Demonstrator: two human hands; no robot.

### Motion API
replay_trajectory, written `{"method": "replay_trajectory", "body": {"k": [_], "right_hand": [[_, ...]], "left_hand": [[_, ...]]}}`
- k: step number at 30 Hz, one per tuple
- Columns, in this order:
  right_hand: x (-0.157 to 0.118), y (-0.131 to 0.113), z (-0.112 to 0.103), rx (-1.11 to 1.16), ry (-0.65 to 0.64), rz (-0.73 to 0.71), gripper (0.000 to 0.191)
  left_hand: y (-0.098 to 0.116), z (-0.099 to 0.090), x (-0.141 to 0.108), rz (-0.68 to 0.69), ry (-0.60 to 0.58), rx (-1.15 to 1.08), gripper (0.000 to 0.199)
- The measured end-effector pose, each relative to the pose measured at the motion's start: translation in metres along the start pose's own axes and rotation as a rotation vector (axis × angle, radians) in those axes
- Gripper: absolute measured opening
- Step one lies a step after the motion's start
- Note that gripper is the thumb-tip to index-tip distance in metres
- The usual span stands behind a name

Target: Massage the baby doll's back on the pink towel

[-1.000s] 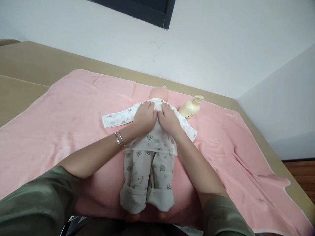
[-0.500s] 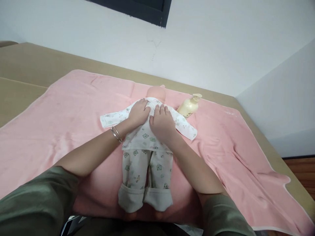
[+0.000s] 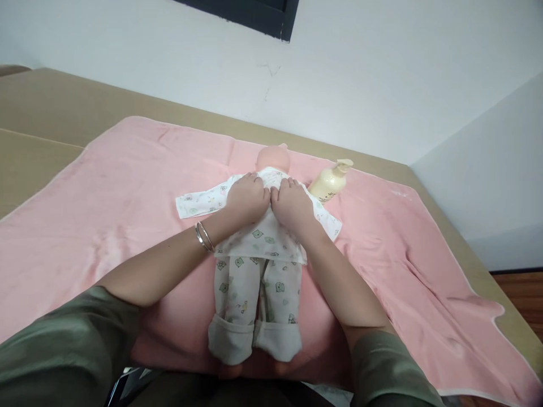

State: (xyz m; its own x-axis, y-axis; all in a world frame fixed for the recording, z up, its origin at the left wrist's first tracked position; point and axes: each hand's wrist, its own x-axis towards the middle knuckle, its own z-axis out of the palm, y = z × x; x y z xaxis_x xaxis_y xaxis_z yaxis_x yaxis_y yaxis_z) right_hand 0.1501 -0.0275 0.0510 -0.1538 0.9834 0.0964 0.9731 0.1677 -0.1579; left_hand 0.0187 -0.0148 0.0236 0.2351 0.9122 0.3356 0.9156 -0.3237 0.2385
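A baby doll (image 3: 274, 157) lies on the pink blanket, its head away from me; its face does not show. It wears a white printed shirt (image 3: 258, 240) and matching trousers (image 3: 241, 285) with turned-up cuffs. My left hand (image 3: 249, 198) rests on the upper left of the shirt, fingers slightly bent, palm down. Beside it, my right hand (image 3: 292, 202) lies over the upper right of the shirt in the same manner. Their thumbs almost meet at the middle. The cloth under both palms is hidden. Two silver bangles (image 3: 204, 236) circle my left wrist.
A cream pump bottle (image 3: 330, 183) lies tilted on the blanket, just right of the doll's shoulder. The pink blanket (image 3: 139, 181) covers much of the wooden table (image 3: 55, 107). A white wall (image 3: 360, 85) rises behind the table, with a dark frame (image 3: 263, 17) on it.
Both hands have drawn closer together over the upper part of the shirt, the left one moving right. The right hand's fingers are less spread. The view has shifted slightly.
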Motion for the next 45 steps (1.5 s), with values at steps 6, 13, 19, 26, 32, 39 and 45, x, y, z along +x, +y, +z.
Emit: {"method": "replay_trajectory", "body": {"k": [6,13,19,26,32,39,45], "right_hand": [[-0.021,-0.012,-0.012,-0.022,-0.017,-0.051,0.045],[0.014,0.009,0.011,0.171,-0.001,-0.033,0.064],[0.018,0.008,0.024,0.206,0.044,-0.010,0.069],[0.026,0.019,0.018,0.231,0.004,-0.019,0.068],[0.017,0.014,0.004,0.124,-0.008,0.010,0.057],[-0.012,-0.001,-0.016,0.071,-0.109,-0.023,0.041],[0.012,0.016,-0.004,0.170,-0.053,-0.006,0.045]], "left_hand": [[-0.020,0.006,0.017,-0.044,-0.062,-0.155,0.042],[-0.016,0.013,0.013,-0.084,0.002,-0.202,0.044],[-0.016,0.010,0.014,-0.091,-0.004,-0.209,0.046],[0.004,-0.008,-0.002,-0.070,-0.082,-0.021,0.044],[0.007,-0.008,-0.004,0.045,-0.054,-0.039,0.035],[-0.018,-0.004,0.021,-0.099,-0.157,-0.207,0.035],[0.002,-0.004,0.003,-0.073,-0.047,0.006,0.044]]}}
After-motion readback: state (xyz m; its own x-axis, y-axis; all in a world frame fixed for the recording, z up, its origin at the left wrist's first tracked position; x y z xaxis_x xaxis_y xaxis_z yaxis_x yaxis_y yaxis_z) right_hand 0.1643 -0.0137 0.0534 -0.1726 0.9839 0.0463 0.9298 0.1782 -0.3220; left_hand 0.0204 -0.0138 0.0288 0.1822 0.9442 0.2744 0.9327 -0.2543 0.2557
